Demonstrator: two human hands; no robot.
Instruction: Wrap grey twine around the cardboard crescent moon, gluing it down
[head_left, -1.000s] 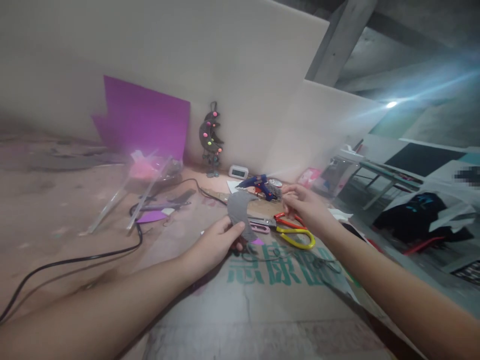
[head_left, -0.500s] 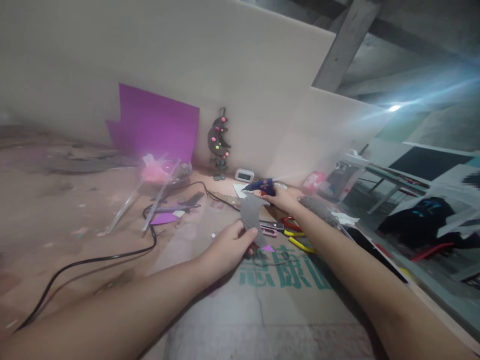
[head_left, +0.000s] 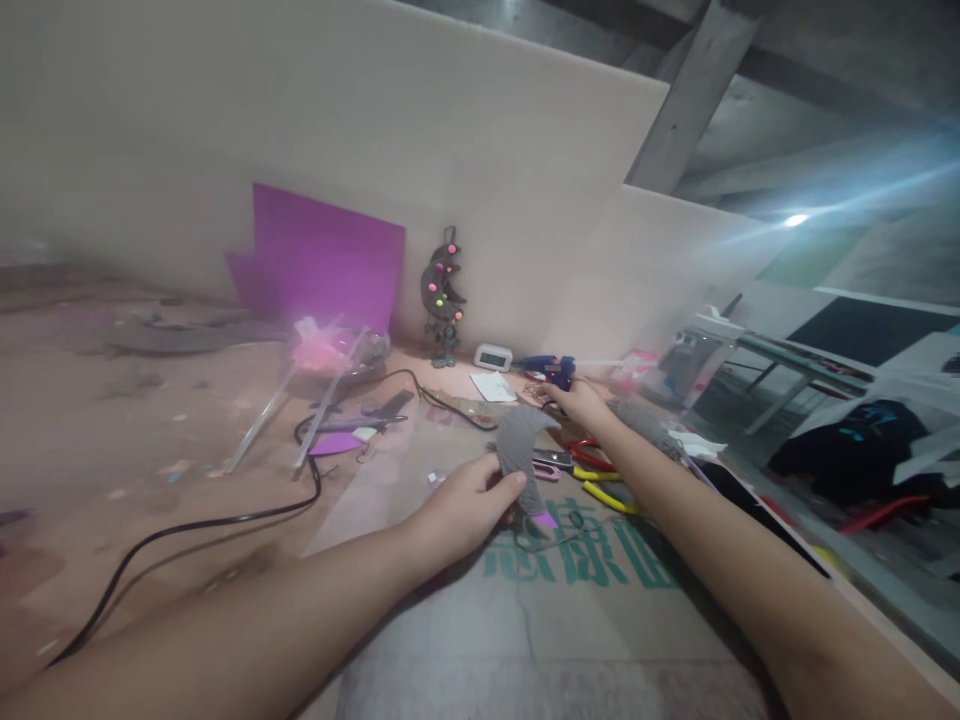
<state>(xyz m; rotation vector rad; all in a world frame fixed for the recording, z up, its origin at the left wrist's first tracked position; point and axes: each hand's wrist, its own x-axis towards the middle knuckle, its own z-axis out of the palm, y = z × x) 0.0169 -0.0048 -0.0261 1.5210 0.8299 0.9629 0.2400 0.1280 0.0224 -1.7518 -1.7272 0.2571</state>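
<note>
The left hand (head_left: 461, 510) pinches a grey crescent (head_left: 517, 450) between thumb and curled fingers, keeping the piece at its 2 o'clock, over the worktop (head_left: 165, 440). At the crescent's 2 o'clock, the right hand (head_left: 577, 403) has its fingers partly curled by a blue glue gun (head_left: 555, 370); whether they grip it I cannot tell. Red and yellow tool handles (head_left: 610, 500) lie between the crescent's 3 and 4 o'clock, a white digital clock (head_left: 493, 358) at 11

Pale wall (head_left: 525, 150) behind; grey beam (head_left: 694, 95) overhead; bright light (head_left: 796, 220), table (head_left: 806, 360) right.
</note>
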